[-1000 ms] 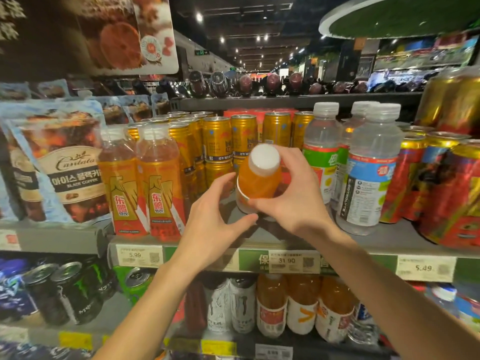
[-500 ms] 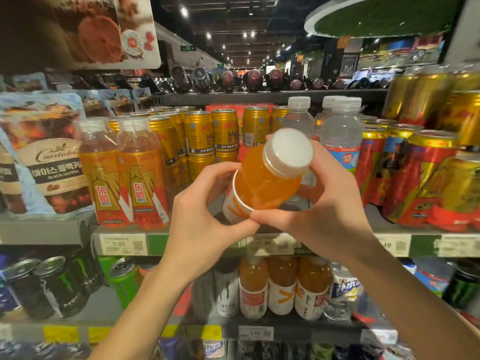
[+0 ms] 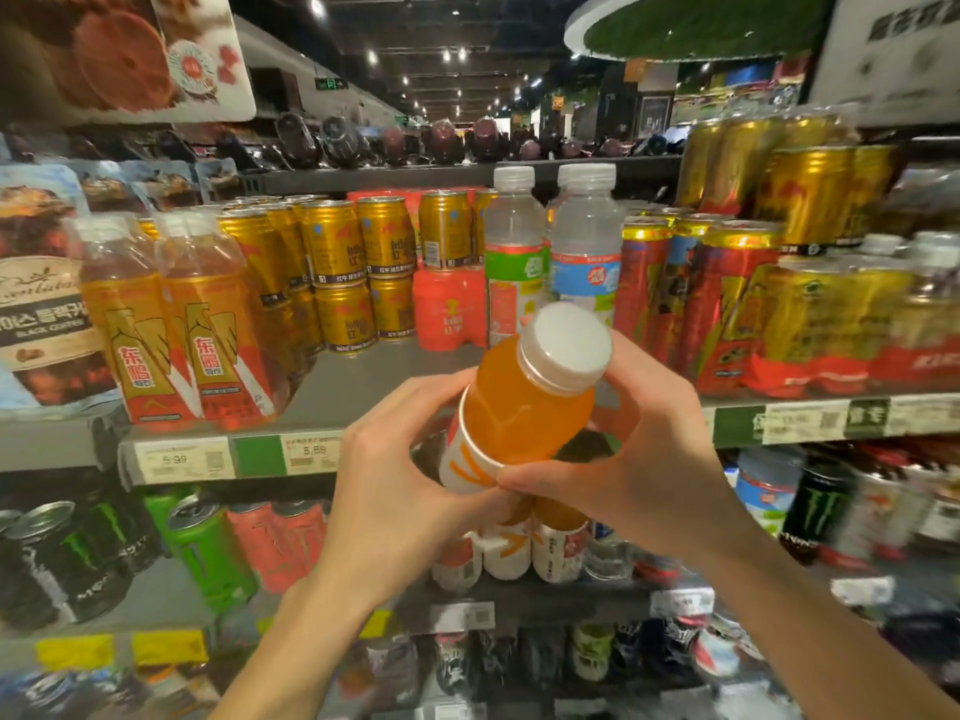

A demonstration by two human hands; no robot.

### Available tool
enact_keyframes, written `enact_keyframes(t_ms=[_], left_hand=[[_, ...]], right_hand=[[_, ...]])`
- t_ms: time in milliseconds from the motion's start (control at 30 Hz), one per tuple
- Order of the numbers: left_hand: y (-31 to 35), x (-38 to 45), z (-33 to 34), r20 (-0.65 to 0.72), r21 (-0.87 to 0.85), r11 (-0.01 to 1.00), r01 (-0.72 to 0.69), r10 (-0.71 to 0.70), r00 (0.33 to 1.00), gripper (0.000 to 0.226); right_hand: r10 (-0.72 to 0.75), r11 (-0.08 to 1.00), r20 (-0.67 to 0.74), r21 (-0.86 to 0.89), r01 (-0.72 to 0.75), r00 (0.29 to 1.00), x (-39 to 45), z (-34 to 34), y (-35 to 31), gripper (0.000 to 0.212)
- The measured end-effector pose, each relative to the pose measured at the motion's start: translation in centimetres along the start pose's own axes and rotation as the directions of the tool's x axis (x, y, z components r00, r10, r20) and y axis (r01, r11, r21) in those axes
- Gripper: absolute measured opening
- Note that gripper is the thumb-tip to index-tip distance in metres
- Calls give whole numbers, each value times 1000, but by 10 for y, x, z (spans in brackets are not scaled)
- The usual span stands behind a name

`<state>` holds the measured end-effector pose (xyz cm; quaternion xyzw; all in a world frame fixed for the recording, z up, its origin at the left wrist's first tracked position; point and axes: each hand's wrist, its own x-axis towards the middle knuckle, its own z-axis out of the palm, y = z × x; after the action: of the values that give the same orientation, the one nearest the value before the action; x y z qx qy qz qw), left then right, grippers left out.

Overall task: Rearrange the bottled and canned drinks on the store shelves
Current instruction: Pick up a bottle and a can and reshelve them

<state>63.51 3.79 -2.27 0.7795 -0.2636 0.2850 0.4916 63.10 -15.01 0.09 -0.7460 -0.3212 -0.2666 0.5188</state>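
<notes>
Both hands grip the orange bottle [image 3: 524, 407] in front of the shelf edge [image 3: 311, 454], left hand [image 3: 395, 491] and right hand [image 3: 634, 459] around its base, white cap tilted up-right toward the far shelf.

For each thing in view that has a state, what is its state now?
orange bottle: capped, tilted, held off the shelf in both hands
left hand: grips the bottle's lower part
right hand: grips the bottle from the right
two clear bottles: upright, capped, on the shelf
gold cans: stacked upright
</notes>
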Motion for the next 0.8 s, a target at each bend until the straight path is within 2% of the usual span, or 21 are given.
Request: enact_keyframes(t_ms=[100, 267, 400, 567, 667, 733, 800], left_hand=[[7, -7, 23, -1, 11, 1000, 18, -18, 1000, 66], [16, -15, 70, -24, 4, 996, 91, -91, 996, 54], [19, -27, 109, -47, 33, 982, 187, -185, 982, 57], [19, -44, 147, -46, 5, 963, 268, -268, 962, 60], [14, -49, 163, 49, -33, 947, 321, -319, 946, 63], [1, -50, 167, 177, -56, 910, 412, -397, 901, 60], [-14, -51, 171, 262, -8, 871, 491, -472, 842, 46]], right_hand=[[19, 1000, 24, 9, -19, 1000, -13, -18, 12, 88], [163, 980, 146, 92, -178, 976, -32, -53, 32, 93], [202, 966, 221, 118, -232, 954, -49, -82, 50, 80], [232, 962, 189, 99, -254, 954, -71, -99, 74, 72], [265, 953, 146, 110, -282, 953, -81, -107, 85, 66], [303, 943, 122, 108, -316, 945, -88, -112, 94, 62], [356, 925, 100, 105, -365, 929, -98, -117, 106, 65]])
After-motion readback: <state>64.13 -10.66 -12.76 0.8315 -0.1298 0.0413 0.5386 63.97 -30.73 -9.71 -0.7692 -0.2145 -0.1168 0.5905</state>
